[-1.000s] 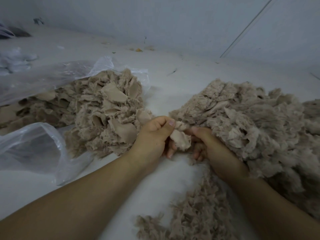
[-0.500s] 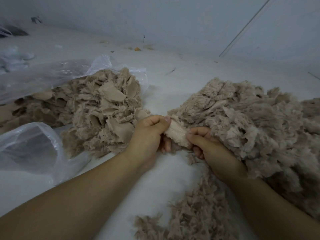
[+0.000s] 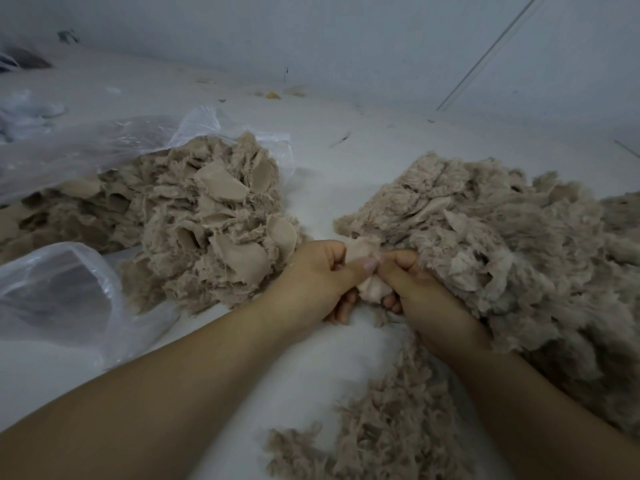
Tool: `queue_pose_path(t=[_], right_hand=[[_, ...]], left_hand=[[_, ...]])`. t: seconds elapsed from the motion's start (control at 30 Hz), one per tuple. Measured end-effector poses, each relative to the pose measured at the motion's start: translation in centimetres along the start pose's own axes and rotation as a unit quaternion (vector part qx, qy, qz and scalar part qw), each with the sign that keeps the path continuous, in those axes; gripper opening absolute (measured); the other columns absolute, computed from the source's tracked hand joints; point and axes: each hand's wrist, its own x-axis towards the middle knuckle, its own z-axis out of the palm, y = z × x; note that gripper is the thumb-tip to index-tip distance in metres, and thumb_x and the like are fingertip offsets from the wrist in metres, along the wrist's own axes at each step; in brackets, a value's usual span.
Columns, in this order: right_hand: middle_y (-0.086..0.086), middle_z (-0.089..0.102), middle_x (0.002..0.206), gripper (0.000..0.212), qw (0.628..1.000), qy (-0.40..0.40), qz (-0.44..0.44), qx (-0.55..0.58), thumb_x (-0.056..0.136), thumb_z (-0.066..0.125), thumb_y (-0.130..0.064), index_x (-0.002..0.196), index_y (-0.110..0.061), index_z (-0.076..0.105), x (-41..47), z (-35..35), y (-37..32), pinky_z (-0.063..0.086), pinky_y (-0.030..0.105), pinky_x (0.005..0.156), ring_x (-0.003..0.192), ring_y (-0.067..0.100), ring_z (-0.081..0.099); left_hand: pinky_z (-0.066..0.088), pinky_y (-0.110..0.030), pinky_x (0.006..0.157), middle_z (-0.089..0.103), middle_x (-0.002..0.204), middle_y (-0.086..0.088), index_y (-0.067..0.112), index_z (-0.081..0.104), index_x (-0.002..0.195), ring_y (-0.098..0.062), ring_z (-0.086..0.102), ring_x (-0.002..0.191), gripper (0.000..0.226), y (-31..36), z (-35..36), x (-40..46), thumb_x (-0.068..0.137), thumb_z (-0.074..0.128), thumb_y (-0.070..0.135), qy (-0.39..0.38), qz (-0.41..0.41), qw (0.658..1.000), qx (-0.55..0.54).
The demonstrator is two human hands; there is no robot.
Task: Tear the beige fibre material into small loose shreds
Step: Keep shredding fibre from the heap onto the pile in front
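Note:
A small beige fibre piece [image 3: 372,288] is held between both hands at the centre of the view. My left hand [image 3: 311,278] pinches its left side with thumb over curled fingers. My right hand [image 3: 415,289] grips its right side, thumb tip against the left thumb. Left of my hands lies a heap of larger beige fibre pieces [image 3: 207,216], spilling from a clear plastic bag [image 3: 104,147]. On the right sits a big fluffy pile of torn shreds [image 3: 502,244]. More shreds [image 3: 388,420] lie below my right forearm.
The white work surface [image 3: 332,168] runs back to a pale wall. A second clear plastic bag [image 3: 59,292] lies open at the left. Small bits of debris [image 3: 273,95] lie near the wall.
My hands have closed together on the piece, thumbs now touching. The piece is bunched smaller between them and mostly hidden by the fingers.

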Motion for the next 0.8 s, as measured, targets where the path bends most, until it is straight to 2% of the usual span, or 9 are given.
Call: queue_pose_path(t=[0.07, 0.17, 0.27, 0.33, 0.43, 0.57, 0.63, 0.73, 0.8], right_hand=[[-0.009, 0.052, 0.050, 0.029, 1.000, 0.003, -0.006, 0.014, 0.102, 0.044, -0.022, 0.077, -0.017, 0.058, 0.1, -0.1, -0.1, 0.032, 0.010, 0.038, 0.038, -0.001, 0.040], [-0.003, 0.046, 0.055, 0.037, 1.000, 0.005, 0.005, 0.026, 0.102, 0.039, -0.029, 0.074, -0.014, 0.057, 0.3, -0.3, -0.2, 0.030, 0.012, 0.037, 0.039, 0.001, 0.037], [-0.002, 0.050, 0.054, 0.034, 0.999, -0.022, -0.029, -0.009, 0.090, 0.047, -0.047, 0.078, -0.018, 0.062, 0.1, -0.3, -0.2, 0.036, 0.015, 0.042, 0.045, 0.004, 0.044], [-0.009, 0.051, 0.048, 0.024, 0.999, -0.029, -0.046, -0.004, 0.089, 0.052, -0.040, 0.081, -0.020, 0.063, -0.1, -0.3, 0.0, 0.037, 0.013, 0.043, 0.044, 0.000, 0.044], [-0.011, 0.050, 0.046, 0.022, 0.999, 0.004, -0.030, 0.015, 0.100, 0.047, -0.020, 0.083, -0.016, 0.059, 0.2, -0.3, 0.1, 0.036, 0.011, 0.041, 0.040, -0.001, 0.044], [-0.003, 0.055, 0.062, 0.027, 0.999, 0.007, -0.023, 0.023, 0.100, 0.045, -0.028, 0.084, -0.012, 0.060, 0.5, -0.5, 0.1, 0.036, 0.014, 0.040, 0.043, 0.001, 0.046], [-0.005, 0.057, 0.057, 0.030, 0.999, -0.032, -0.017, -0.002, 0.089, 0.055, -0.040, 0.085, -0.012, 0.064, 0.2, -0.5, 0.1, 0.037, 0.015, 0.041, 0.044, 0.003, 0.048], [-0.009, 0.059, 0.050, 0.014, 0.999, -0.052, 0.002, -0.013, 0.087, 0.065, -0.020, 0.077, -0.013, 0.059, 0.2, -0.5, 0.4, 0.036, 0.012, 0.039, 0.040, -0.001, 0.047], [-0.008, 0.057, 0.049, 0.016, 1.000, -0.025, 0.000, -0.013, 0.093, 0.059, -0.013, 0.077, -0.012, 0.059, 0.4, -0.6, 0.4, 0.035, 0.011, 0.039, 0.039, -0.001, 0.045]], left_hand=[[0.034, -0.019, 0.038, 0.048, 0.047, -0.007, 0.014, 0.060, 0.065, -0.019, 0.042, 0.035, 0.032, 0.0, -0.3, 0.1, 0.096, 0.059, 0.022, 0.004, -0.028, 0.999, -0.045], [0.032, -0.019, 0.036, 0.043, 0.048, -0.009, 0.010, 0.061, 0.065, -0.019, 0.037, 0.035, 0.026, 0.3, -0.8, 0.0, 0.088, 0.061, 0.021, -0.007, -0.041, 0.992, -0.122], [0.032, -0.021, 0.039, 0.048, 0.059, -0.016, 0.007, 0.061, 0.066, -0.020, 0.039, 0.042, 0.026, 0.5, -0.7, -0.1, 0.088, 0.063, 0.022, -0.041, -0.037, 0.996, -0.075], [0.028, -0.026, 0.044, 0.049, 0.067, -0.022, 0.003, 0.061, 0.073, -0.021, 0.040, 0.044, 0.027, 0.4, -0.6, -0.1, 0.093, 0.061, 0.022, -0.051, -0.044, 0.997, -0.038], [0.028, -0.024, 0.042, 0.048, 0.061, -0.017, 0.005, 0.059, 0.071, -0.019, 0.039, 0.038, 0.028, 0.5, -0.6, -0.1, 0.094, 0.059, 0.021, -0.034, -0.050, 0.998, -0.035], [0.033, -0.019, 0.037, 0.047, 0.055, -0.011, 0.012, 0.063, 0.068, -0.017, 0.040, 0.037, 0.027, 0.5, -0.7, 0.0, 0.093, 0.058, 0.019, -0.007, -0.046, 0.994, -0.102], [0.032, -0.021, 0.039, 0.048, 0.053, -0.012, 0.006, 0.059, 0.078, -0.019, 0.041, 0.037, 0.022, 0.4, -0.6, 0.0, 0.095, 0.055, 0.020, -0.003, -0.027, 0.994, -0.103], [0.032, -0.021, 0.038, 0.049, 0.053, -0.013, 0.001, 0.054, 0.083, -0.016, 0.041, 0.035, 0.018, 0.6, -0.5, 0.0, 0.097, 0.055, 0.013, 0.043, 0.001, 0.996, -0.079], [0.029, -0.020, 0.038, 0.048, 0.049, -0.003, 0.009, 0.052, 0.076, -0.012, 0.037, 0.036, 0.021, 1.4, -1.1, 0.4, 0.095, 0.057, 0.006, 0.109, 0.083, 0.991, 0.002]])
